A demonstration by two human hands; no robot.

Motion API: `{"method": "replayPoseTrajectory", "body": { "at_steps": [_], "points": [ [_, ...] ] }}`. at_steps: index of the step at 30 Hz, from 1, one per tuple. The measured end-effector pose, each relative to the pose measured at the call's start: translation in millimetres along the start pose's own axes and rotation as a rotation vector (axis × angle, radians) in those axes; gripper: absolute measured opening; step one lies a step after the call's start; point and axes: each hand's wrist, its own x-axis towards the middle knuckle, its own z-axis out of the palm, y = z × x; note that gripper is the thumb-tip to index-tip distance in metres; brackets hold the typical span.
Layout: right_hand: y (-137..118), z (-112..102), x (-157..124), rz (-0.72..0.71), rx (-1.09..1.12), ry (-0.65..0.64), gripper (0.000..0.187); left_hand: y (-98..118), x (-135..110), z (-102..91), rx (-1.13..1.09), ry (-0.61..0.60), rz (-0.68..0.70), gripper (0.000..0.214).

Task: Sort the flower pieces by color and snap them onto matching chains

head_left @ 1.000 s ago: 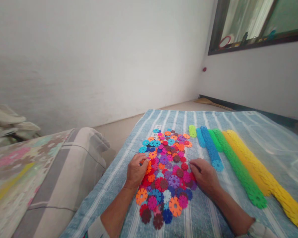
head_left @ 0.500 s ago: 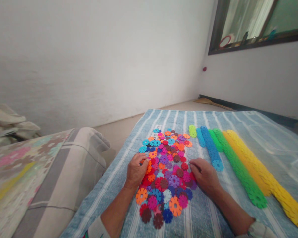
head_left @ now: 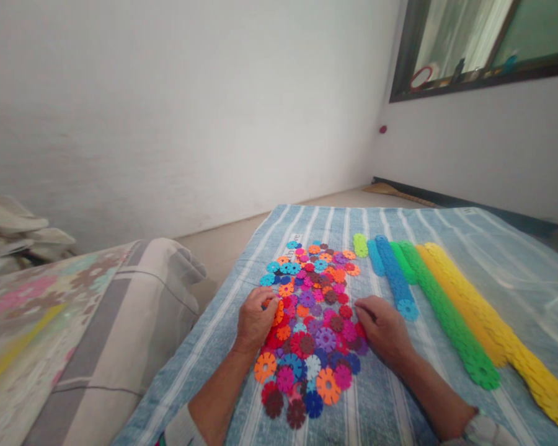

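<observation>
A spread of flower-shaped plastic snowflake discs (head_left: 325,339) in orange, red, pink, purple, blue and brown covers the middle of the striped cloth. At its left edge rests my left hand (head_left: 255,317), fingers curled in and thumb against the index finger, beside orange discs (head_left: 279,313). My right hand (head_left: 384,327) lies along the right edge, its fingers bent under next to red and magenta discs (head_left: 349,330). Both hands look closed; whatever is under their fingers is hidden.
Right of the pile lie overlapping disc rows: a blue row (head_left: 394,272), a green row (head_left: 451,322) and a yellow row (head_left: 497,328). A short lime piece (head_left: 360,245) sits near them. Clear plastic (head_left: 516,272) lies at far right. A fabric-covered surface (head_left: 121,334) stands left.
</observation>
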Motion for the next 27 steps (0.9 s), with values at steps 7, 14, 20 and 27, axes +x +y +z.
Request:
{"method": "replayPoseTrajectory", "body": {
  "at_steps": [7,14,20,27],
  "points": [
    [-0.3,-0.1,0.2,-0.005,-0.005,0.000,0.021,-0.7,-0.1,0.6,0.004,0.004,0.002,0.016],
    [-1.1,-0.9,0.7,0.001,-0.005,-0.011,0.022,-0.6,-0.4,0.2,0.000,-0.008,-0.008,0.018],
    [0.3,0.1,0.0,0.008,0.023,-0.010,0.021,-2.2,-0.3,0.8,0.001,-0.004,-0.004,0.017],
    [1.8,0.4,0.1,0.014,0.013,-0.029,0.022,-0.6,-0.2,0.0,0.008,-0.013,-0.004,0.018]
  ]
}}
